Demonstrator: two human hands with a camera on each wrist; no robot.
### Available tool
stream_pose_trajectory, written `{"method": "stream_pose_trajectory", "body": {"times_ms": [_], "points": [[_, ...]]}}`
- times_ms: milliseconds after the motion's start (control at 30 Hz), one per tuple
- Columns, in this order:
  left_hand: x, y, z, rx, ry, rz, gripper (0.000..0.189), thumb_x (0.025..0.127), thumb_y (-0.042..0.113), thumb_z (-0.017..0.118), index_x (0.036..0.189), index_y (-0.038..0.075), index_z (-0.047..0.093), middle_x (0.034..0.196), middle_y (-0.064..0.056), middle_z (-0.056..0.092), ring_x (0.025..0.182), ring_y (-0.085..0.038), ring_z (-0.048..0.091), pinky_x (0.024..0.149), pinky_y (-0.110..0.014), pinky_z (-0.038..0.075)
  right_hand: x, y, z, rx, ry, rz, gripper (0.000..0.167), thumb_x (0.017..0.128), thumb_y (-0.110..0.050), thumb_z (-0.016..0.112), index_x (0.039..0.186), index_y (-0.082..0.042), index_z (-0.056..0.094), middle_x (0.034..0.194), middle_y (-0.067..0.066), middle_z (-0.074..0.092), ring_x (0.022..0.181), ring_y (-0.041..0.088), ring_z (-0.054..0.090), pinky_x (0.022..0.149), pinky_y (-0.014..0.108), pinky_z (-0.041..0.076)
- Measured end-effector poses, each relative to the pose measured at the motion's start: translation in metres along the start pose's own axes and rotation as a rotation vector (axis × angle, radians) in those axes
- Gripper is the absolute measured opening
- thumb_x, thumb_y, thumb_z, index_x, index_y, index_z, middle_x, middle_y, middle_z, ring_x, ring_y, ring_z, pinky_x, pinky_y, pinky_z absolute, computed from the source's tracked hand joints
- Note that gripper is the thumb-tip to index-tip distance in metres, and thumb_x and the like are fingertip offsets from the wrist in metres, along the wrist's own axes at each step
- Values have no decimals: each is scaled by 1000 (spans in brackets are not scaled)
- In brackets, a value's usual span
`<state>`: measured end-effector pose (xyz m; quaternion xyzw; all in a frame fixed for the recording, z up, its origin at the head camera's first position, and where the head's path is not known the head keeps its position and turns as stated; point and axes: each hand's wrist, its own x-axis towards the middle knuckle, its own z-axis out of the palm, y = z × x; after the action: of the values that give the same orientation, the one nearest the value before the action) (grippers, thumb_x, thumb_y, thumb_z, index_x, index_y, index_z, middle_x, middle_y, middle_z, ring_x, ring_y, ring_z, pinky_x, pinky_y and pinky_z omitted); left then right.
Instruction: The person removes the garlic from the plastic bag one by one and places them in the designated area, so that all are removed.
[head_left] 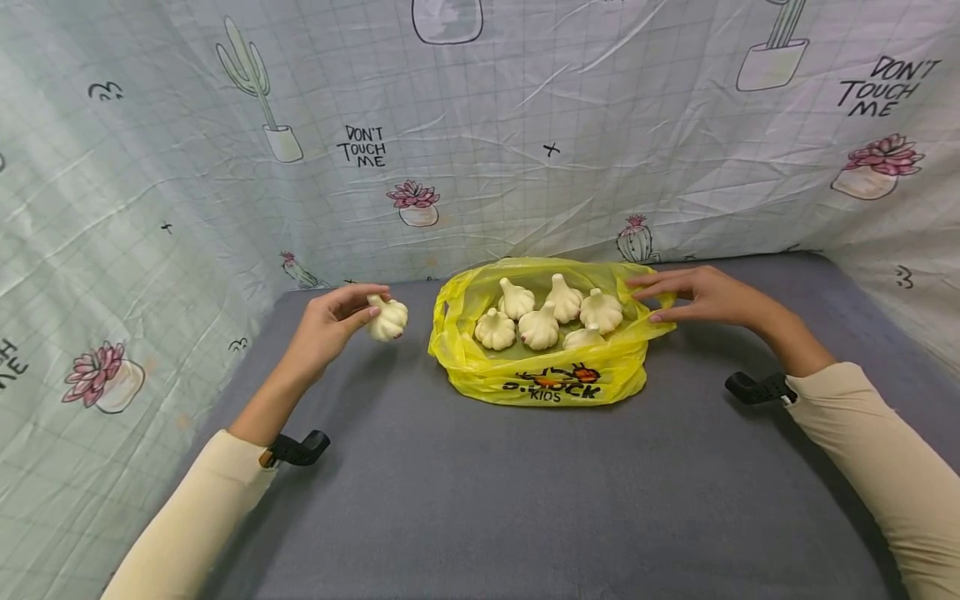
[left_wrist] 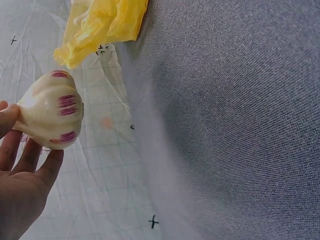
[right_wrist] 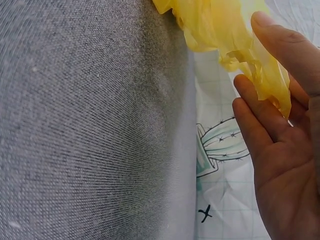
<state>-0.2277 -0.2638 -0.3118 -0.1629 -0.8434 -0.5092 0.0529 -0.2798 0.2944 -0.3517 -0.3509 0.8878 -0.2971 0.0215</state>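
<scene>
1. A pale, creased cloth is hanging behind the work and down both sides, showing cactus drawings and "DON'T TOUCH ME" lettering; it is hiding the rest of the room from me.
2. The grey table is spreading out below, with its far edge running along the foot of the cloth.
3. A yellow plastic bag is sitting near the middle of the table's far edge, its mouth gaping upward and dark print showing on its front.
4. The right hand is touching the bag's right rim, fingers fairly straight, thumb standing apart from them with plastic between; I'm judging that it is steadying the mouth.
5. The left hand is hovering towards the table's far left corner, thumb and fingers clamped on the neck of a single bulb.
6. Six garlic bulbs are lying inside the bag, while the single bulb is hanging above the table, apart from the bag's left rim. The step in hand seems to be handling one bulb; the next move is probably calling for a steady pinch and an unsnagged rim.
</scene>
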Motion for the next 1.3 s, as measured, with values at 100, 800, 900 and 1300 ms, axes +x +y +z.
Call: {"method": "stream_pose_trajectory", "body": {"times_ms": [100, 800, 900, 1300], "points": [[0, -1, 0, 4, 0, 1, 29, 102, 16, 64, 130, 15, 70, 126, -8, 69, 117, -15, 63, 94, -21, 52, 1, 0, -1, 3, -14, -1, 42, 92, -20, 78, 133, -20, 70, 149, 1, 56, 134, 3, 46, 93, 20, 51], [3, -21, -7, 18, -5, -29, 31, 102, 17, 64, 132, 12, 68, 128, -13, 67, 118, -14, 63, 93, -20, 52, 14, -12, -22, -159, -214, -143, 39, 95, -27, 74, 131, -13, 70, 146, 17, 55, 117, 27, 64, 83, 43, 56], [3, -22, -7, 18, -16, -35, 31, 102, 18, 65, 132, 11, 68, 129, -14, 67, 119, -15, 63, 94, -20, 52, 15, -12, -22, -160, -272, -132, 40, 96, -28, 73, 131, -10, 69, 146, 20, 55, 111, 28, 67, 82, 44, 56], [7, -30, -6, 46, -50, -51, 32, 101, 20, 66, 131, 11, 68, 130, -14, 67, 120, -20, 63, 91, -19, 52, 24, -17, -22, -186, -340, -144, 41, 95, -27, 74, 131, -7, 68, 144, 23, 55, 112, 31, 66, 77, 40, 56]]}}
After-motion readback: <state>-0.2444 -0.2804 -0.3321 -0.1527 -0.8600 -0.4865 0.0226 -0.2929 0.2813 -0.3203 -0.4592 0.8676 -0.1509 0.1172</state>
